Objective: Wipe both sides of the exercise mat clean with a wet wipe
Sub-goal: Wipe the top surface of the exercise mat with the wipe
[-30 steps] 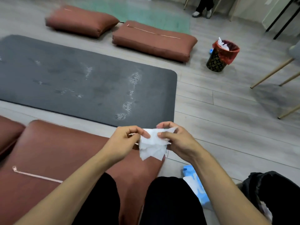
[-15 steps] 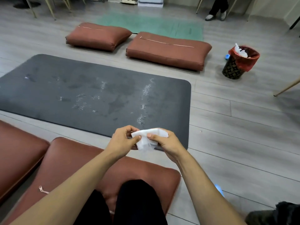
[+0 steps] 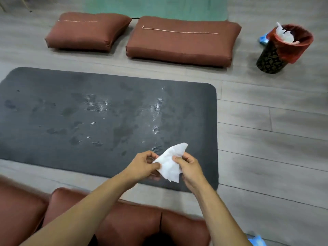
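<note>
While both hands pinch the wet wipe — left hand, right hand — they hover over the near right corner of the exercise mat, whose long axis extends leftward on the floor; most unwiped area lies left and far.

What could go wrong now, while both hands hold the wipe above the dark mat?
The wet wipe is pinched by the left hand and right hand while still crumpled, so it may wipe only narrow strips. The mat shows scattered damp patches, so spots could be missed. The underside seems still undone.
</note>
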`<state>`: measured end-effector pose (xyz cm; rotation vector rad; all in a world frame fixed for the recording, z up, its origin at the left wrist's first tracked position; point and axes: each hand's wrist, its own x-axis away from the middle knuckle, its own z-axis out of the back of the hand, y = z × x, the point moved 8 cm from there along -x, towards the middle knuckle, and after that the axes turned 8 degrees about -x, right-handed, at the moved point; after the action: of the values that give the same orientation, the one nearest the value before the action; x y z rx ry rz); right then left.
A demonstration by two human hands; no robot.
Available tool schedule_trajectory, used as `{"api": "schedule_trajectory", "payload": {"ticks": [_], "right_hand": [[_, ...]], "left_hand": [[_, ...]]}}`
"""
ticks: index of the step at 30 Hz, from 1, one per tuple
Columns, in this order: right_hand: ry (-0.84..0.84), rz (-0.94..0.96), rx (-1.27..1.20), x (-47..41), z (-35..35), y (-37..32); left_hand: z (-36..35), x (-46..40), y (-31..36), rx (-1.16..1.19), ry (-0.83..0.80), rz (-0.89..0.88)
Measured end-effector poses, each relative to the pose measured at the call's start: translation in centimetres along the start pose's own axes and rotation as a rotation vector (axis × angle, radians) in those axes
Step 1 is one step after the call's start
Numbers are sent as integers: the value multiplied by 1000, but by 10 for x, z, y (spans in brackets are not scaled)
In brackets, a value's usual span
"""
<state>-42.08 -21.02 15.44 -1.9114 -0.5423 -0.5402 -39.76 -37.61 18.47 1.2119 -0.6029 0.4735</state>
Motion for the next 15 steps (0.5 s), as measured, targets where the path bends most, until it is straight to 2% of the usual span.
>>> {"api": "schedule_trajectory", "payload": {"ticks": [4, 8, 12, 15], "right_hand": [[-101, -4, 120, -12, -24, -37], [-156, -202, -98, -24, -58, -41], [-182, -147, 83, -49, -91, -29], [-94, -98, 235, -74, -107, -17]], "left_hand": [[21, -19, 28, 26, -41, -10], [59, -43, 43, -98, -92, -119], [92, -72, 52, -214, -147, -197], [109, -95, 45, -216, -183, -210]]}}
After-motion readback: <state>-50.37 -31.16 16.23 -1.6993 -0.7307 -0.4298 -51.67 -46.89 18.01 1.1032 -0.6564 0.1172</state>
